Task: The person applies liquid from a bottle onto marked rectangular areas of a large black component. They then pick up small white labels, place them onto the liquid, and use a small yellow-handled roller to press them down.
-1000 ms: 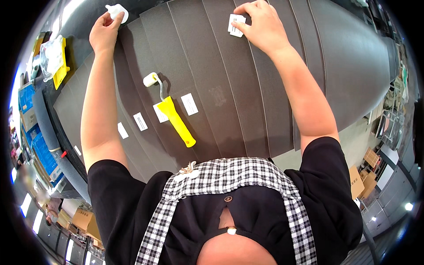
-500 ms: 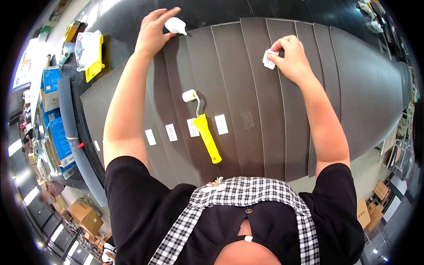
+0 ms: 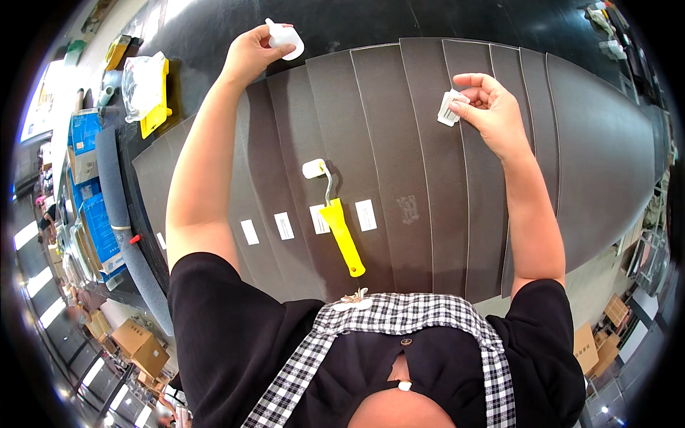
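At the far edge of the overlapping dark brown sheets [image 3: 385, 128], my left hand [image 3: 251, 54] is closed around a small white squeeze bottle [image 3: 287, 43], its narrow tip pointing up and away. My right hand [image 3: 494, 110] pinches a few white labels [image 3: 449, 108] between thumb and fingers, above the sheets on the right. A small roller [image 3: 342, 235] with a yellow handle and white head lies on the sheets between my arms. Under its handle is a white label [image 3: 319, 220]. Another label [image 3: 366, 215] lies just right of it, beside a wet-looking patch [image 3: 408, 208].
More labels [image 3: 284, 225] form a row toward the left. A yellow tray [image 3: 155, 118] with clear plastic on it stands at the far left of the black table [image 3: 342, 23]. A grey roll [image 3: 118, 192] runs along the left edge, near blue boxes [image 3: 100, 225].
My left hand has turned the bottle from tip down to tip up. My right hand has shifted slightly right and nearer with the labels. The whole view has shifted a little.
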